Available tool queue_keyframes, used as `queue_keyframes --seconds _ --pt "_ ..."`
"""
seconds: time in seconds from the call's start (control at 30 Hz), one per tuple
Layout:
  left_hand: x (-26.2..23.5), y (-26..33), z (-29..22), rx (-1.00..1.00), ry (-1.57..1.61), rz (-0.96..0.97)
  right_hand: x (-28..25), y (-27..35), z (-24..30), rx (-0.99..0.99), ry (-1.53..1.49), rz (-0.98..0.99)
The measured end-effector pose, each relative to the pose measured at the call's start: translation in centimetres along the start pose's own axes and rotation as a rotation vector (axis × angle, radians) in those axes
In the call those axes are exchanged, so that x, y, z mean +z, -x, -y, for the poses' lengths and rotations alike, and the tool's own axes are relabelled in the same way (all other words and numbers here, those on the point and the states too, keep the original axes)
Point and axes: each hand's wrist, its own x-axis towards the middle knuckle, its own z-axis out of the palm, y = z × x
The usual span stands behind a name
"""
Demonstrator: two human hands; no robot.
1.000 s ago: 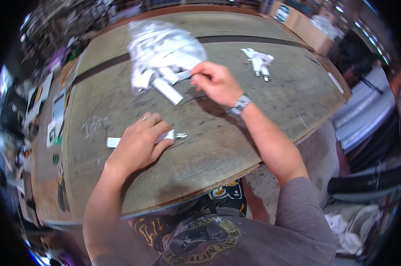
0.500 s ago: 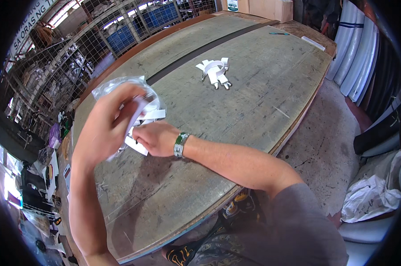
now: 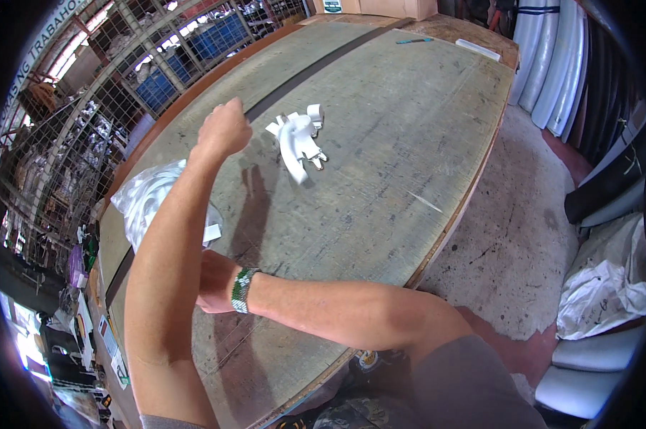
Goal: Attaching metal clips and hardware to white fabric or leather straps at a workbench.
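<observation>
My left hand (image 3: 225,130) reaches out over the table, its fingers partly turned away from view. Its shadow shows fingers apart, and nothing appears held. To the right, a blurred white strap (image 3: 291,154) drops onto a small pile of white straps (image 3: 310,143) with metal ends. A clear plastic bag (image 3: 148,194) full of white straps lies at the left, partly covered by my left forearm. Close to the bag's near side is my right hand (image 3: 217,281), a green and white beaded bracelet on its wrist; the left forearm hides its fingers.
A dark strip (image 3: 323,61) crosses the worn table (image 3: 366,186). At the far end lie a teal tool (image 3: 414,41), a white bar (image 3: 478,49) and cardboard boxes (image 3: 398,7). Wrapped rolls (image 3: 544,64) stand right; a wire-mesh cage (image 3: 137,64) lines the left.
My left hand has swung forward from the bag, and a white strap has left it toward the pile. My right hand has shifted nearer to me. The whole view has turned somewhat.
</observation>
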Motion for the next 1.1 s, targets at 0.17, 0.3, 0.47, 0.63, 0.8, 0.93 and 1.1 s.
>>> queue_keyframes --seconds 0.17,0.3,0.47,0.63,0.8,0.93,1.1 --pt "-2.8 3.1 -4.3 -0.166 -0.158 0.750 0.9 0.1 -0.4 0.029 0.020 0.035" --pt "1.3 3.0 -2.3 0.202 -0.138 0.759 2.8 0.6 -0.7 0.029 -0.026 -0.301" --pt "-4.0 4.5 -0.7 0.231 -0.058 0.456 -0.9 -0.4 0.3 0.098 -0.044 0.342" --pt "-10.1 8.3 5.7 0.188 -0.079 0.380 -1.8 -0.8 1.1 0.095 0.054 0.349" --pt "-13.9 17.3 13.1 0.031 0.045 -0.107 -2.4 -1.2 1.2 0.141 -0.037 0.297" --pt "-10.8 26.9 14.4 -0.175 0.308 -0.324 -3.5 -0.9 -0.5 0.102 -0.026 0.170" --pt "-3.8 35.5 12.3 -0.241 0.394 -0.335 -3.9 -1.4 -0.4 0.128 -0.060 0.117"
